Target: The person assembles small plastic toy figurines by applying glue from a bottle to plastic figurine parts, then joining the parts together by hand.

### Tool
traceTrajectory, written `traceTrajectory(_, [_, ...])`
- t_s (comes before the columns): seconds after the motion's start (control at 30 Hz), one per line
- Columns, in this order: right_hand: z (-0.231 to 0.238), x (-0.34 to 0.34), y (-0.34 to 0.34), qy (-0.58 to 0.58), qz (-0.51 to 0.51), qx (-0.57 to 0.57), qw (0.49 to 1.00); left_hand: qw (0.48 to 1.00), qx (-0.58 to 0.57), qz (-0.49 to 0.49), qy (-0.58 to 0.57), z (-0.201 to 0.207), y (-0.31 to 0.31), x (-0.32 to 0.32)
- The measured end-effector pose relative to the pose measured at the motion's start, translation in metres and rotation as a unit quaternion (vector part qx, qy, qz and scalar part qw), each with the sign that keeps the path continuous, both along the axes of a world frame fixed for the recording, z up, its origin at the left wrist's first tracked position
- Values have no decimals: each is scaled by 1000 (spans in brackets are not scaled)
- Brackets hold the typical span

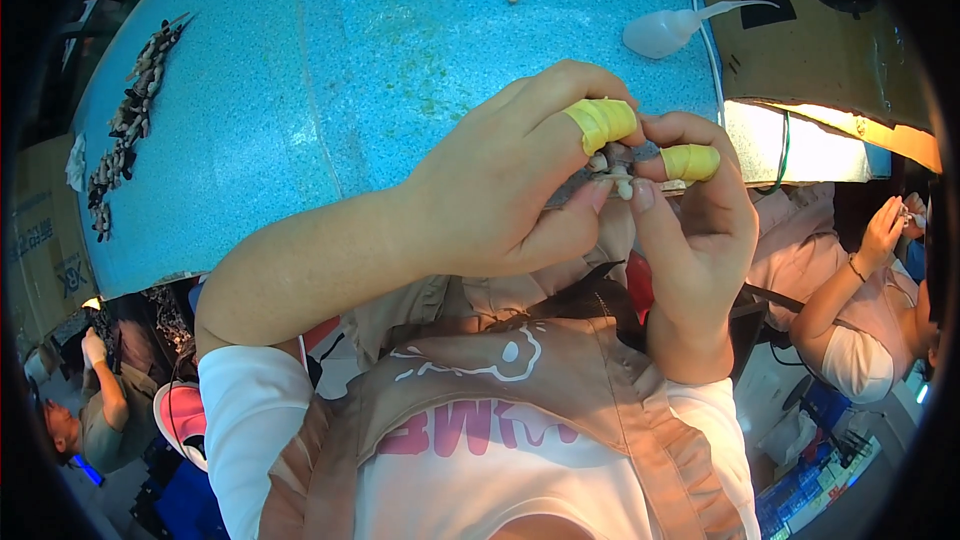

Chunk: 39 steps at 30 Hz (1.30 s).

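Hands close together, small piece between

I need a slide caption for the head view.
Left hand and right hand, with yellow finger wraps, hold a small piece at a blue table.

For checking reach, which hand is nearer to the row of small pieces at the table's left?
Left. The left hand is rightward of that row; the right hand lies farther right.
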State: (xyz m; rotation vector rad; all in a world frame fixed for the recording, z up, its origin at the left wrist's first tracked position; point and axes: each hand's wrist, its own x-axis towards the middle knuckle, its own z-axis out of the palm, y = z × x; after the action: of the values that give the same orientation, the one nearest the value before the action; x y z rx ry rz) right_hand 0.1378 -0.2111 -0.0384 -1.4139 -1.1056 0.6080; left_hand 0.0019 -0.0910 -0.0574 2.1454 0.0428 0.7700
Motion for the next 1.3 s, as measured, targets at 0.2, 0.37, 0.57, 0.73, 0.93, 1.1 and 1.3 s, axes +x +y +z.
traceTrajectory(0.2, [1,-2,-1,24,9,-32,999,999,34,32,-11,-4,-3,0])
traceTrajectory(0.37, [3,0,-1,91,33,-44,994,1000,14,21,1,-5,-3,-1])
traceTrajectory(0.57, [4,-2,-3,79,11,-57,995,1000,-29,1,1,-4,-2,0])
traceTrajectory(0.73, [-1,0,-2,95,31,-44,994,1000,2,8,3,-3,-2,0])
traceTrajectory(0.93, [-7,-4,0,66,19,-10,998,999,15,40,-7,-1,-8,0])
traceTrajectory(1.1, [-11,-5,2,45,22,6,999,997,47,59,-9,0,-5,-1])
traceTrajectory(1.3, [-15,11,5,-118,7,97,988,948,-303,27,97,8,-9,0])
